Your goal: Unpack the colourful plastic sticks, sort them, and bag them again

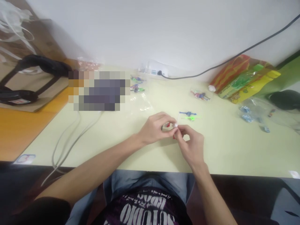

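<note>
Over the middle of the table, my left hand (156,128) and my right hand (192,142) meet at the fingertips. Both pinch a small white piece (175,124), too small to name exactly. Small red parts (168,124) show beside it, within the curl of my left fingers; whether they are joined to the white piece I cannot tell. Just beyond my right fingers lie a blue plastic piece (187,113) with long thin arms and a bright green one (192,118) of similar shape.
Small bagged coloured parts lie at the back (137,87) and right (200,94). A black cable runs from a white power strip (156,68). Snack bags (248,81) stand back right, near crumpled blue wrappers (247,117). White cables (78,134) cross the left side, below a blurred-out dark object (100,92).
</note>
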The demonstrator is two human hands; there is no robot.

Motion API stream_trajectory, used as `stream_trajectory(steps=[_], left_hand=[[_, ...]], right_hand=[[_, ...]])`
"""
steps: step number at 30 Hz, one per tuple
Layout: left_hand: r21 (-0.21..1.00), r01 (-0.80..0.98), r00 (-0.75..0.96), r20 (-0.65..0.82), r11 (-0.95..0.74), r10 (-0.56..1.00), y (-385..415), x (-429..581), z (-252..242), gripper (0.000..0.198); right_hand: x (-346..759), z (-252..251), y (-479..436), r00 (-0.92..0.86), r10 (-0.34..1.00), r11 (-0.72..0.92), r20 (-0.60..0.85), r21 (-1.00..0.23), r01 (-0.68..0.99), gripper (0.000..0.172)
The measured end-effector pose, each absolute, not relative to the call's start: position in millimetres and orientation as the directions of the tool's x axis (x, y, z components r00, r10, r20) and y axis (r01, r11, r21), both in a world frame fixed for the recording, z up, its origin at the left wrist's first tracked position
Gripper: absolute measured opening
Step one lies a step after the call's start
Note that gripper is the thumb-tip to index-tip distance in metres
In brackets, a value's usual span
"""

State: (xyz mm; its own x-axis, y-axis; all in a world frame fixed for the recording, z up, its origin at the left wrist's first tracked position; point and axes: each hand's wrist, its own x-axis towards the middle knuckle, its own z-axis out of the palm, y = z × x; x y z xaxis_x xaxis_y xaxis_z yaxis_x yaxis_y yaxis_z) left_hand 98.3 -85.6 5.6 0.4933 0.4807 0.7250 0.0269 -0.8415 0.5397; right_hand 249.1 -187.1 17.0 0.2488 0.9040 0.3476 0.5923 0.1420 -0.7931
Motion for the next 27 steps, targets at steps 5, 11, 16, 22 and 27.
stream_trajectory(steps=[5,11,16,22,27], left_hand=[[0.645,0.058,0.498,0.642,-0.762,0.582,-95.5,105.2,4.5,0.014],[0.622,0.049,0.432,0.692,-0.781,0.578,-96.8,101.7,6.1,0.014],[0.636,0.058,0.419,0.684,-0.77,0.597,-87.5,95.5,10.0,0.018],[0.329,0.206,0.701,0.607,-0.922,0.373,-71.0,119.6,1.8,0.014],[0.051,0.278,0.845,0.462,-0.959,0.269,-63.3,139.0,-2.5,0.009]], right_hand=[[246.2,13.7,-187.5,0.156,0.832,0.206,0.532,-0.557,0.804,0.017],[282.2,9.9,-188.1,0.488,0.724,-0.107,0.487,-0.619,0.778,0.018],[311.7,9.9,-194.7,0.483,0.825,-0.209,0.293,-0.636,0.742,0.021],[304.9,-9.5,-190.2,0.297,0.947,-0.199,0.124,-0.5,0.843,0.022],[302.8,-19.0,-177.7,0.254,0.958,-0.189,0.133,-0.373,0.908,0.024]])
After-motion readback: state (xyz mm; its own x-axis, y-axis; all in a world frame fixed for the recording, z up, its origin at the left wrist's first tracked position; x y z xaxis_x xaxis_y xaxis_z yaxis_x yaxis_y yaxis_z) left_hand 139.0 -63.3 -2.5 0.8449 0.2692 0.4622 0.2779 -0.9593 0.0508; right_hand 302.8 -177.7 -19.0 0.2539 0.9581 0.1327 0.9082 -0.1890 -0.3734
